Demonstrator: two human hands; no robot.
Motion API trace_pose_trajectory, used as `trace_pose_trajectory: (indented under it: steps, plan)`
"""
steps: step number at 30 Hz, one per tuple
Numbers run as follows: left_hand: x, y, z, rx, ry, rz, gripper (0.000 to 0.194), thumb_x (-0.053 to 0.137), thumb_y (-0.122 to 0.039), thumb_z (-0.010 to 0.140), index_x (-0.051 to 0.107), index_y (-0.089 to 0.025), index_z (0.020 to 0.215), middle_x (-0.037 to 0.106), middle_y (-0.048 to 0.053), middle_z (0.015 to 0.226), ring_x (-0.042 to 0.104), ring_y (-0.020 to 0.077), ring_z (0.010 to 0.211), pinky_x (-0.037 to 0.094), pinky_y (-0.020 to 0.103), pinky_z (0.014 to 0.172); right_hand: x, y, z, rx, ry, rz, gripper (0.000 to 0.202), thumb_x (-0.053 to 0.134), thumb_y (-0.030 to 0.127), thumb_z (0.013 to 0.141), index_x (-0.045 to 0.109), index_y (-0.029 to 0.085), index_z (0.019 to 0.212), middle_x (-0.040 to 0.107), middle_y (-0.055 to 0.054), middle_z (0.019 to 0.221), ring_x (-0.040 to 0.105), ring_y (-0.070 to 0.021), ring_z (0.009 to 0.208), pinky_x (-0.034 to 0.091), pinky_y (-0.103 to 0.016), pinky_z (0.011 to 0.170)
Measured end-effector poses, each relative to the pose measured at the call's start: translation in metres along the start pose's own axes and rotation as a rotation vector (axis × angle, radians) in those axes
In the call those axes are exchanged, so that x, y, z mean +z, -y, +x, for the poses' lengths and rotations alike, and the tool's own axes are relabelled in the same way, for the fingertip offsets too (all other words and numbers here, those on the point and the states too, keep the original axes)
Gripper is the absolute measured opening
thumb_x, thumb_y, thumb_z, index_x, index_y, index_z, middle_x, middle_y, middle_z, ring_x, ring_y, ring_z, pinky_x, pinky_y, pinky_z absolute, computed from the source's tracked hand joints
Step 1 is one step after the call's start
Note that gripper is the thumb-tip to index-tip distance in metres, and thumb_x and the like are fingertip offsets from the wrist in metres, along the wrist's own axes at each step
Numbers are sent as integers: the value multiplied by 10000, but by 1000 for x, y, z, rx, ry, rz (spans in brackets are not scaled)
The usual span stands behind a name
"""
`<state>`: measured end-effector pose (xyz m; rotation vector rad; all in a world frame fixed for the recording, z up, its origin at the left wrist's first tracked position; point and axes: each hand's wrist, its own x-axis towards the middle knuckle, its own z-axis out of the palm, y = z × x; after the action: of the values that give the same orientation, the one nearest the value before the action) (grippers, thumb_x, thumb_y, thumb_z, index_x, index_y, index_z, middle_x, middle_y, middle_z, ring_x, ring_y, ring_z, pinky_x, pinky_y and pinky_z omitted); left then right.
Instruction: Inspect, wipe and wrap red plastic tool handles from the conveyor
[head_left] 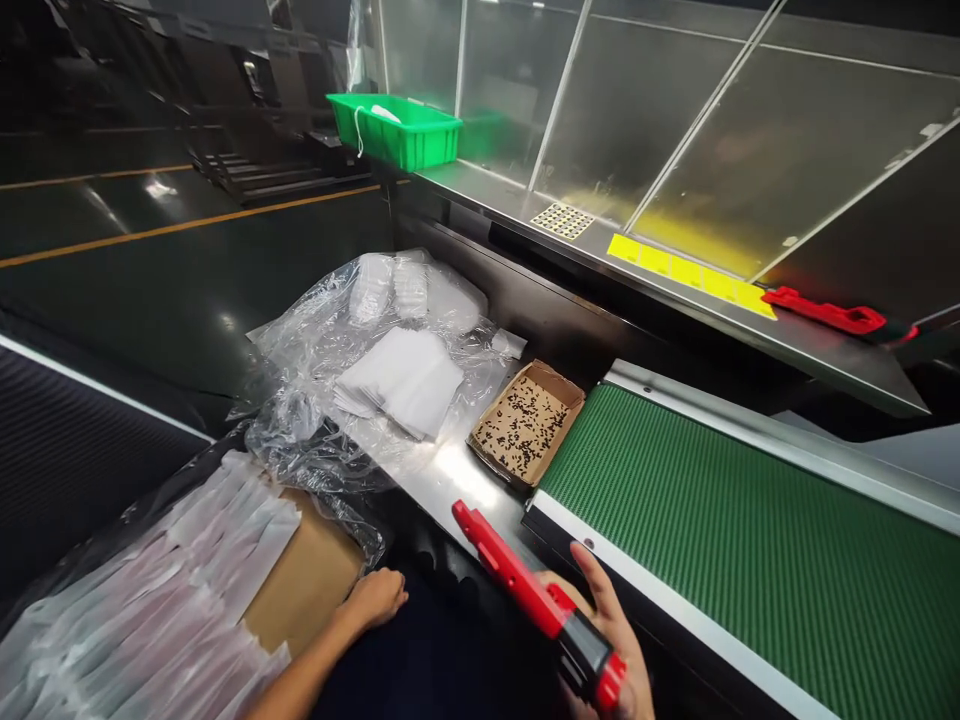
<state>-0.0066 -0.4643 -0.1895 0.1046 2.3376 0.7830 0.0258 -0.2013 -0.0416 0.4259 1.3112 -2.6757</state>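
Red plastic with a black lower section formed the long, slim part (529,595) between five and six o'clock, its lower end gripped by the right hand (619,640), one digit lifted away. At seven o'clock the left hand (379,597) was loosely curled beside the flat brown cardboard sheet (311,575); whether it pinched anything, I could not tell. Good handling seemed to need a secure hold on that end, with the free tip kept clear of the ribbed green conveyor belt (750,530) at four o'clock.

Dark floor (277,268), orange line (187,227), grey panels (637,110)
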Motion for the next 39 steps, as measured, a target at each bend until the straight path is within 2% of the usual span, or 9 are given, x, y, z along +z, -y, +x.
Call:
trace_pose_trajectory:
  steps: [3, 5, 8, 13, 17, 21, 27, 33, 39]
  plan:
    - [-32, -27, 6, 123, 146, -134, 297, 489, -400, 867, 688, -186, 919, 657, 32, 705, 647, 195, 659, 451, 251, 587, 15, -5, 16, -47, -71, 114, 814, 852, 614, 575, 625, 304, 1293, 671, -93, 1265, 616, -314, 1190, 486, -473, 1016]
    - [-58, -52, 4, 220, 190, -286, 509, 457, -531, 896, 583, -198, 1261, 689, 43, 893, 645, 163, 722, 461, 220, 590, 16, -2, 22, -66, -115, 188, 604, 758, 628, 710, 671, 326, 1225, 676, -66, 1261, 613, -273, 1190, 473, -473, 1030]
    - [-85, -96, 4, 421, 242, -699, 893, 643, -755, 726, 466, -183, 1390, 652, 116, 1085, 627, 165, 724, 431, 206, 507, 16, 5, 27, -33, -162, 291, 502, 694, 651, 769, 709, 332, 1155, 719, -52, 1173, 637, -248, 1127, 439, -502, 1061]
    - [-75, -165, 11, 598, 192, -1040, 858, 692, -755, 721, 536, -89, 1238, 598, 10, 611, 420, 58, 394, 302, 162, 398, 20, 21, 33, -13, -171, 411, 428, 707, 595, 788, 742, 284, 1080, 742, -53, 1117, 666, -222, 1036, 426, -477, 1081]
    - [-56, -199, 11, 603, 35, -1230, 841, 754, -674, 723, 488, -130, 1306, 662, 64, 832, 469, 58, 416, 301, 149, 350, 17, 29, 31, 29, -102, 412, 434, 703, 575, 807, 730, 264, 1108, 743, -62, 1122, 668, -213, 1056, 471, -429, 1038]
    - [-52, -214, 12, 631, -37, -1335, 546, 759, -535, 786, 567, -178, 1152, 676, 82, 1028, 489, 38, 399, 308, 127, 314, 6, 32, 30, 16, -60, 249, 473, 631, 598, 863, 686, 248, 1177, 731, -84, 1147, 683, -244, 1020, 505, -463, 983]
    - [-70, -221, 33, 731, -63, -1454, 303, 722, -374, 862, 599, -181, 1060, 700, 74, 1015, 610, 100, 454, 402, 125, 321, -10, 35, 53, -437, -295, -226, 398, 700, 569, 824, 706, 232, 1035, 662, -105, 1256, 598, -283, 1193, 454, -456, 1047]
    - [-100, -212, 56, 863, 88, -1345, 230, 706, -282, 882, 628, -219, 1090, 708, 68, 1051, 686, 143, 563, 512, 146, 424, 6, 39, 83, -296, -171, -361, 338, 766, 468, 792, 762, 248, 1047, 596, -95, 1370, 538, -313, 1268, 431, -435, 1065]
    - [-120, -204, 71, 908, 147, -1286, 232, 715, -242, 863, 625, -197, 1072, 695, 87, 1055, 689, 148, 584, 545, 177, 458, 26, 41, 104, -206, -263, -297, 325, 821, 443, 731, 786, 256, 995, 663, -80, 1249, 597, -294, 1166, 463, -426, 1018]
